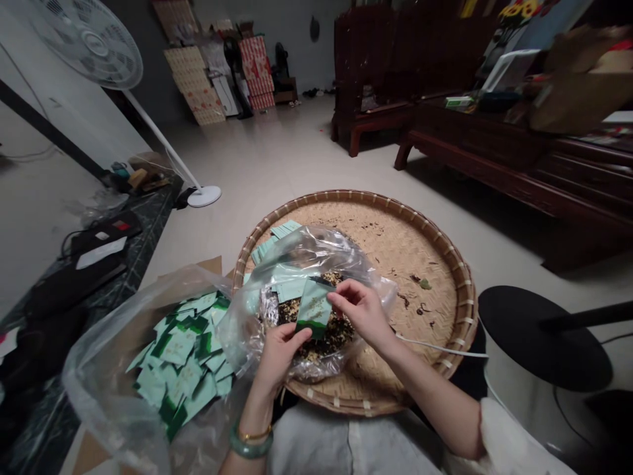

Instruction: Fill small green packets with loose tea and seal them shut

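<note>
A pale green paper packet (pixel 315 305) with a darker green end is held up over an open clear plastic bag (pixel 316 247). My left hand (pixel 281 353) pinches its lower edge between thumb and fingers. At the upper right edge, my right hand (pixel 359 307) grips the packet with thumb and fingertips. Inside the bag lies a loose dark and yellowish dried mix (pixel 339 330), with more flat green packets (pixel 289 285) behind it. The bag sits on a round woven bamboo tray (pixel 395 237).
Left of the tray, a large clear bag (pixel 89 369) holds a heap of green packets (pixel 182 356). A white standing fan (pixel 205 196) stands farther back. To the right are a black round base (pixel 544 336) and dark wooden furniture (pixel 494 158). A white cord (pixel 440 348) crosses the tray's rim.
</note>
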Demonstrator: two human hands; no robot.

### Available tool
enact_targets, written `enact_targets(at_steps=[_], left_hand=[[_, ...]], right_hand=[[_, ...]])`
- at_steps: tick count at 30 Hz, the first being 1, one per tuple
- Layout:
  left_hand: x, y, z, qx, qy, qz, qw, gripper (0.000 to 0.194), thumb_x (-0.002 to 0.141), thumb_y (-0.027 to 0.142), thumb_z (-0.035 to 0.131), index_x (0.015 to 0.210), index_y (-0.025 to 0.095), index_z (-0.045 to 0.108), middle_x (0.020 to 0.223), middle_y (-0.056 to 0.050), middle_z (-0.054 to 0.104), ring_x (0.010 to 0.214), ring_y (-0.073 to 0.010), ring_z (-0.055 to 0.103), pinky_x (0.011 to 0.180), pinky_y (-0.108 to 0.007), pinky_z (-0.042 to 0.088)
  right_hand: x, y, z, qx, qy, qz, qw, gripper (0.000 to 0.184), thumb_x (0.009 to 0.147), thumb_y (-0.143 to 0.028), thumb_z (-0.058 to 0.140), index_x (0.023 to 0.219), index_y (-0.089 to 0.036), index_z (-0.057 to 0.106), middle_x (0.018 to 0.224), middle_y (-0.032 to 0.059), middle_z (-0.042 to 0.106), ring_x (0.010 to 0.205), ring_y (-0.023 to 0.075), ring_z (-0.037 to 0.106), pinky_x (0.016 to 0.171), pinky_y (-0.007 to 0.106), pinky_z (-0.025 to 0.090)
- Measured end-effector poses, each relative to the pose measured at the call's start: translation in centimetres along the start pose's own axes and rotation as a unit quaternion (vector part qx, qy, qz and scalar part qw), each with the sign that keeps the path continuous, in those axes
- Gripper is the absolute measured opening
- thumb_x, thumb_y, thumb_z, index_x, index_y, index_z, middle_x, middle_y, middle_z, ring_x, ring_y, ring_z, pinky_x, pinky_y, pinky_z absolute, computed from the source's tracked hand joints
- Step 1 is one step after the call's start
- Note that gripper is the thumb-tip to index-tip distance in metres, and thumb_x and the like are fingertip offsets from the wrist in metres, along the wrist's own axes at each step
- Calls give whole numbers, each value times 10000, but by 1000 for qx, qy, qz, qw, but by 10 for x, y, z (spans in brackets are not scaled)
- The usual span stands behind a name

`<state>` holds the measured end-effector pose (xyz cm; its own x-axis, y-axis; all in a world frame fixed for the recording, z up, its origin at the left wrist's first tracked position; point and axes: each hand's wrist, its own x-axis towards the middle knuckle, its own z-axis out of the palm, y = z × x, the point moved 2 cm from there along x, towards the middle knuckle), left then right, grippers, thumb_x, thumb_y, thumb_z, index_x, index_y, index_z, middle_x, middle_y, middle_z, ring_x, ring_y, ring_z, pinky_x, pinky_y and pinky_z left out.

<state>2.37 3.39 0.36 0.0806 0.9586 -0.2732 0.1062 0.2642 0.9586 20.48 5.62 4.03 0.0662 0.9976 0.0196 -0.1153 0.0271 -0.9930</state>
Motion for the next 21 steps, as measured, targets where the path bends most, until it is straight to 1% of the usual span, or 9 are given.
enact_targets(at_steps=[1, 3, 4, 7, 9, 12, 15, 18, 21], left_hand=[[0, 4, 1, -10, -7, 1, 1000, 261, 608, 370, 755, 701, 128, 722, 614, -15, 665, 594, -141, 562, 577, -230, 440], [1, 12, 3, -59, -6, 16, 998, 416, 562, 338, 791, 927, 149, 728, 801, -47, 725, 754, -188, 631, 703, -266, 493], [1, 15, 4, -79, 4, 22, 997, 459, 565, 348, 793, 973, 151, 718, 825, -52, 728, 773, -194, 638, 723, -271, 499], [5, 18, 6, -91, 40, 29, 995, 370, 656, 408, 741, 900, 131, 729, 758, -40, 715, 703, -173, 627, 665, -251, 496], [7, 14, 9, -111, 68, 37, 991, 334, 691, 426, 718, 837, 125, 733, 708, -20, 695, 657, -150, 602, 627, -230, 479], [6, 6, 15, -158, 94, 45, 982, 303, 695, 420, 725, 793, 134, 733, 662, 9, 668, 631, -121, 571, 612, -204, 451], [3, 2, 20, -184, 80, 32, 979, 325, 696, 429, 724, 825, 131, 733, 658, 5, 667, 622, -126, 573, 612, -217, 454], [0, 2, 22, -181, 55, 19, 982, 350, 678, 416, 741, 868, 122, 726, 673, -7, 675, 613, -138, 579, 605, -237, 465], [0, 2, 21, -158, 67, 25, 985, 303, 667, 407, 750, 739, 116, 711, 608, 13, 637, 558, -111, 536, 553, -211, 439]], right_hand=[[0, 0, 0, -14, -5, -18, 1000, 244, 712, -386, 694, 680, -175, 575, 622, -16, 575, 550, 102, 516, 503, 220, 416], [-2, 1, 2, -53, -32, -44, 997, 214, 728, -361, 679, 683, -175, 582, 736, 16, 623, 664, 130, 561, 574, 237, 443], [-3, 2, 4, -73, -47, -49, 995, 197, 741, -348, 667, 689, -175, 587, 757, 22, 631, 687, 137, 567, 590, 242, 445], [-9, 4, 8, -119, -72, -52, 989, 155, 767, -319, 645, 725, -178, 595, 704, 7, 612, 631, 127, 543, 567, 239, 424], [-13, 6, 11, -142, -67, -61, 986, 150, 749, -310, 669, 743, -181, 592, 697, 0, 598, 602, 119, 520, 542, 230, 407], [-18, 9, 14, -166, -52, -77, 982, 149, 746, -296, 672, 712, -181, 584, 692, -1, 577, 587, 115, 503, 521, 223, 388], [-20, 14, 14, -167, -50, -77, 982, 164, 798, -294, 622, 686, -177, 597, 686, 9, 575, 628, 129, 524, 557, 231, 395], [-20, 16, 12, -175, -50, -79, 980, 181, 825, -301, 597, 692, -178, 593, 699, 14, 569, 659, 139, 524, 574, 237, 391], [-21, 16, 12, -182, -37, -91, 978, 200, 852, -304, 554, 694, -182, 564, 712, 17, 547, 673, 144, 513, 566, 237, 382]])
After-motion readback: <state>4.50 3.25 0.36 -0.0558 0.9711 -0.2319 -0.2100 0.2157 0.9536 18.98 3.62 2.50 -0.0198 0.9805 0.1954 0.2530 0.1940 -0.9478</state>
